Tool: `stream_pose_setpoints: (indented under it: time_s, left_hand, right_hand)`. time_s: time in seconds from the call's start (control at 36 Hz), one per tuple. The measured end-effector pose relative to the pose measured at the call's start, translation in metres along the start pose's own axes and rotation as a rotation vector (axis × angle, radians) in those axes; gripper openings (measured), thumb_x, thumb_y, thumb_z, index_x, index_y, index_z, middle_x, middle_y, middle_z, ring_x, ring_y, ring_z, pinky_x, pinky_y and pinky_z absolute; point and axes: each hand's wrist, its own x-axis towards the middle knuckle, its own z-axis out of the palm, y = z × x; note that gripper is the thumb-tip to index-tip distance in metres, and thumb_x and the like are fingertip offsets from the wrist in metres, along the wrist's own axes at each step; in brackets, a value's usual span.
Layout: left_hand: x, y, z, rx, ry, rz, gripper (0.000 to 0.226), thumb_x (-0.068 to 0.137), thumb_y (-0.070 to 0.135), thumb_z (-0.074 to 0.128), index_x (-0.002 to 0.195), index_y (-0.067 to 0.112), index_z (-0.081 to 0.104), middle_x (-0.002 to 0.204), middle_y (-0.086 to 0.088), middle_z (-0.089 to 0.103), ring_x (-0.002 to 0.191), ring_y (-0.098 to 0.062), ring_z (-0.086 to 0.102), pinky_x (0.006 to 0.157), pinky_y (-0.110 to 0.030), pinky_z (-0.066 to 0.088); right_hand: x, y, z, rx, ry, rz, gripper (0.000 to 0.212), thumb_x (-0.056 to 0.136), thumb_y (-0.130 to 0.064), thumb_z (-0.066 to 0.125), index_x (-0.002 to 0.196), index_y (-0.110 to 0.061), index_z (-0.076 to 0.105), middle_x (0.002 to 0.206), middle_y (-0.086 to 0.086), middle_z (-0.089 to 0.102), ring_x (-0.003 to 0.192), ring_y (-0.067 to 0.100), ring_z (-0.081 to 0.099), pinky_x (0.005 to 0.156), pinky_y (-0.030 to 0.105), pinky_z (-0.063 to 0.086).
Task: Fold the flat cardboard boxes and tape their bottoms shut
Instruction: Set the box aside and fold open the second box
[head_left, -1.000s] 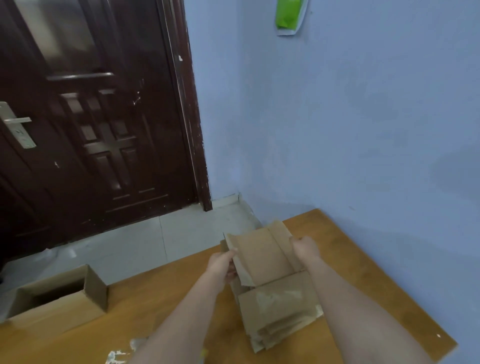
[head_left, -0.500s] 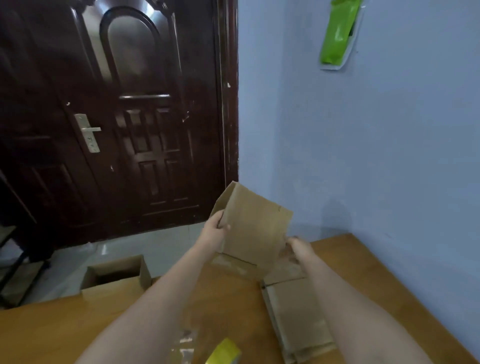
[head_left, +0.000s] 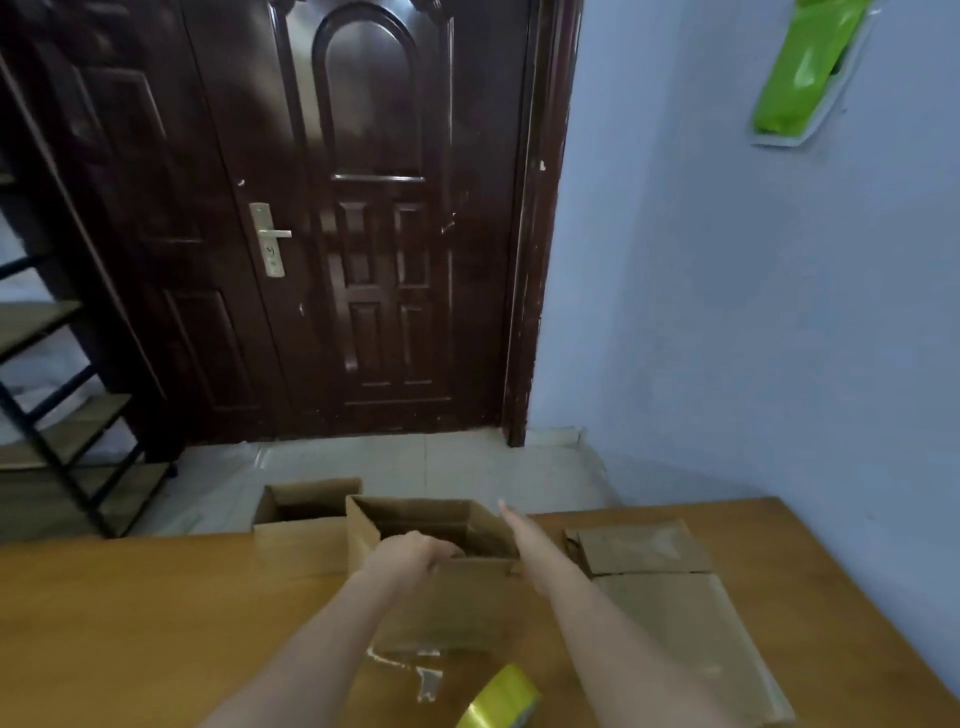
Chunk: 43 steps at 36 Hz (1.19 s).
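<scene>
Cardboard box (head_left: 457, 597) open; left hand (head_left: 410, 553) grips rim (fingertips hidden inside).

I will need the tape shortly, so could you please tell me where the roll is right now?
In the head view, the yellow tape roll lies on the wooden table at the bottom edge, between the person's forearms, just in front of the opened box.

- Worn on head, 1 wide-angle view, facing forward and down.
- Close over wooden table (head_left: 130, 623); dark door (head_left: 363, 234) beyond.

Brown cardboard box (head_left: 457, 597) — yellow tape roll (head_left: 501, 699) — orange-brown table (head_left: 130, 623).
</scene>
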Motion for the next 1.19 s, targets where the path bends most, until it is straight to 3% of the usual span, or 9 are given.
stream_pose_setpoints:
  time_s: [0.19,0.36,0.44,0.56,0.61,0.72,1.03,1.14,1.19]
  left_hand:
    - [-0.01,-0.019,0.016,-0.067,0.061,0.024,0.029,0.094,0.04,0.047,0.119,0.035,0.062,0.113,0.012,0.065,0.097,-0.005,0.059,0.084,-0.025,0.05]
    - [-0.025,-0.034,0.003,-0.126,0.761,-0.09,0.015,0.097,0.026,0.05,0.084,0.022,0.058,0.079,0.009,0.054,0.074,-0.006,0.05,0.067,-0.019,0.045]
    - [-0.03,-0.042,0.004,-0.274,0.887,-0.333,0.012,0.094,0.029,0.053,0.088,0.019,0.052,0.085,0.005,0.052,0.081,-0.011,0.051,0.072,-0.023,0.045]
    - [-0.03,-0.046,0.011,-0.544,0.712,-0.78,0.066,0.086,0.044,0.062,0.13,0.002,0.036,0.132,-0.018,0.039,0.123,-0.033,0.037,0.096,-0.046,0.039]
    - [-0.03,-0.049,0.014,-0.75,0.603,-0.767,0.085,0.083,0.042,0.067,0.142,0.004,0.021,0.145,-0.019,0.029,0.133,-0.037,0.029,0.104,-0.05,0.035]
    - [-0.028,-0.05,0.024,-1.021,0.498,-0.569,0.071,0.089,0.014,0.062,0.145,0.01,0.02,0.141,-0.018,0.042,0.13,-0.036,0.041,0.107,-0.049,0.037]
    - [-0.03,-0.046,0.033,-0.654,0.34,-0.402,0.05,0.095,0.014,0.049,0.142,0.013,0.03,0.108,-0.005,0.059,0.084,-0.014,0.058,0.069,-0.024,0.051]
    - [-0.025,-0.044,0.033,-0.505,0.24,-0.31,0.051,0.097,0.029,0.047,0.144,0.018,0.03,0.126,-0.006,0.057,0.1,-0.016,0.059,0.084,-0.028,0.053]
    - [-0.022,-0.044,0.032,-0.44,0.185,-0.274,0.051,0.097,0.038,0.043,0.144,0.02,0.033,0.144,-0.009,0.041,0.121,-0.022,0.051,0.099,-0.033,0.046]
  right_hand:
    - [0.009,0.014,0.021,-0.194,0.006,-0.073,0.06,0.092,-0.038,0.057,0.142,-0.011,0.038,0.149,0.009,0.036,0.133,0.027,0.039,0.108,0.037,0.034]
    - [0.013,0.007,0.02,-0.249,0.018,-0.098,0.047,0.092,-0.025,0.06,0.134,-0.007,0.048,0.139,0.012,0.047,0.126,0.027,0.045,0.096,0.03,0.035]
    - [0.014,0.003,0.018,-0.248,0.042,-0.11,0.046,0.091,-0.023,0.062,0.132,-0.006,0.05,0.137,0.012,0.049,0.125,0.027,0.047,0.095,0.029,0.036]
    - [0.01,-0.003,0.018,-0.339,0.038,-0.109,0.049,0.091,-0.025,0.062,0.135,-0.01,0.048,0.14,0.008,0.047,0.127,0.026,0.045,0.101,0.032,0.036]
    - [0.009,-0.004,0.021,-0.384,0.012,-0.109,0.051,0.091,-0.022,0.061,0.137,-0.008,0.045,0.14,0.008,0.046,0.127,0.025,0.045,0.101,0.032,0.035]
    - [0.007,0.001,0.03,-0.563,0.003,-0.097,0.035,0.091,-0.023,0.058,0.123,-0.009,0.055,0.113,0.007,0.058,0.099,0.02,0.055,0.079,0.027,0.042]
    - [0.011,0.0,0.027,-0.547,0.153,-0.04,0.039,0.103,-0.022,0.029,0.132,-0.001,0.046,0.123,0.016,0.055,0.111,0.028,0.054,0.09,0.031,0.043]
    - [0.011,0.003,0.037,-0.505,0.071,-0.013,0.05,0.103,-0.028,0.029,0.151,-0.02,0.015,0.087,0.005,0.056,0.069,0.015,0.052,0.063,0.024,0.044]
    - [0.018,0.006,0.04,-0.516,0.027,-0.023,0.06,0.101,-0.035,0.029,0.153,-0.022,0.001,0.129,0.011,0.052,0.105,0.024,0.057,0.088,0.031,0.049]
